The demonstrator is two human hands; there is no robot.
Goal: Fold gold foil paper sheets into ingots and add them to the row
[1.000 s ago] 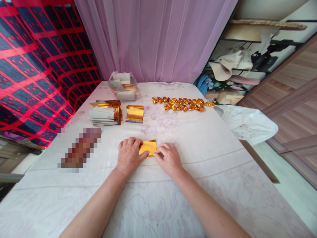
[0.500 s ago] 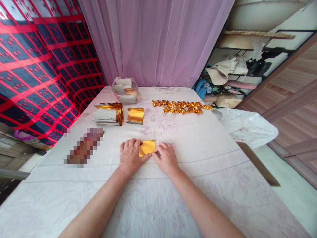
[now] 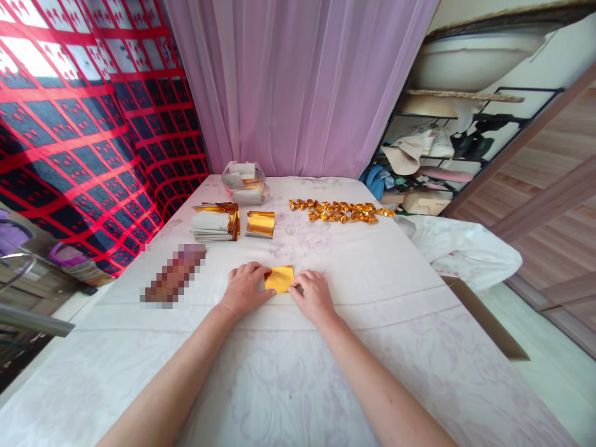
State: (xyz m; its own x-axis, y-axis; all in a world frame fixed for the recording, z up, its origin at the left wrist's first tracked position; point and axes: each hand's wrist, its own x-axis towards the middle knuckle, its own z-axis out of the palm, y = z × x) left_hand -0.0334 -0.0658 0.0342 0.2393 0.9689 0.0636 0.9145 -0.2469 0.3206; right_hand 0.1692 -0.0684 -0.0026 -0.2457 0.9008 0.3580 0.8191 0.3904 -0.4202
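Note:
A gold foil paper (image 3: 279, 279) lies flat on the table between my two hands, yellow-gold and roughly rectangular. My left hand (image 3: 244, 288) holds it at the left end, with the fingers at the upper corner and the thumb along the near edge. At the opposite end, my right hand (image 3: 313, 295) pinches the right edge between thumb and curled fingers. Beyond them stand a thick stack of foil sheets (image 3: 212, 226), grey-white on the back, and a smaller gold stack (image 3: 261, 224). Several twisted gold foil pieces (image 3: 342, 211) lie in rows at the far right.
A clear plastic bag (image 3: 243, 186) of foil sheets sits at the back. The patterned cloth (image 3: 372, 347) covers the table. To the left is a pixelated reddish item (image 3: 174, 273). A white plastic bag (image 3: 465, 248) and a shelf rack (image 3: 437, 124) stand on the right.
The view has tilted and shifted slightly. My left thumb has drawn back a little along the near edge of the paper; my right hand keeps its pinch.

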